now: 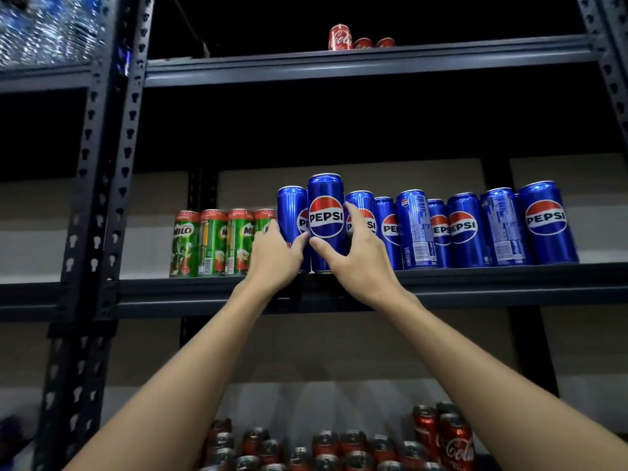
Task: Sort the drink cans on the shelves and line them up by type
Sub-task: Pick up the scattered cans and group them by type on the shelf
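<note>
On the middle shelf (492, 283) several green Milo cans (210, 243) stand at the left, and a row of blue Pepsi cans (475, 229) runs to the right. One Pepsi can (326, 205) stands in front of the row at the shelf's edge. My right hand (360, 263) grips it, thumb on its front and fingers round its right side. My left hand (272, 260) wraps the lower part of the leftmost Pepsi can (290, 205), right beside the Milo cans. That hand's thumb touches the front can.
Three red Coca-Cola cans (341, 37) stand on the top shelf. Several more Coca-Cola cans (339, 443) crowd the bottom shelf. Dark slotted metal uprights (102, 198) frame the left side. Plastic-wrapped bottles (44, 28) sit at the top left.
</note>
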